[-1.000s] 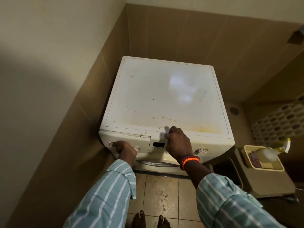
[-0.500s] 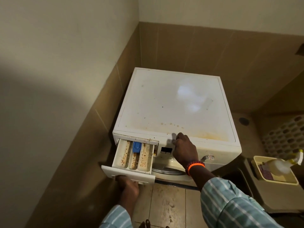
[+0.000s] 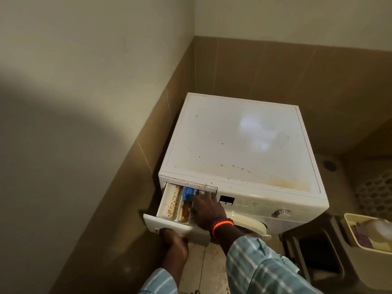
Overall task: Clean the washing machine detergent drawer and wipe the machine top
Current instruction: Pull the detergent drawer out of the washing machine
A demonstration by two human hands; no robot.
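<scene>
Head view: the left hand [image 3: 174,240] curls its fingers under the front panel of the white plastic detergent drawer [image 3: 169,205], gripping it pulled out from the white washing machine [image 3: 244,145]. The right hand [image 3: 206,209] reaches into the drawer, fingers spread by the blue insert [image 3: 187,193], holding nothing. The brown tiled wall [image 3: 131,177] crowds the drawer's left edge; open floor lies below

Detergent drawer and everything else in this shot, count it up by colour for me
White: 2, washing machine, detergent drawer
Blue: 1, softener cap
Orange: 1, wristband
Pale yellow: 1, bin
Total: 5
</scene>
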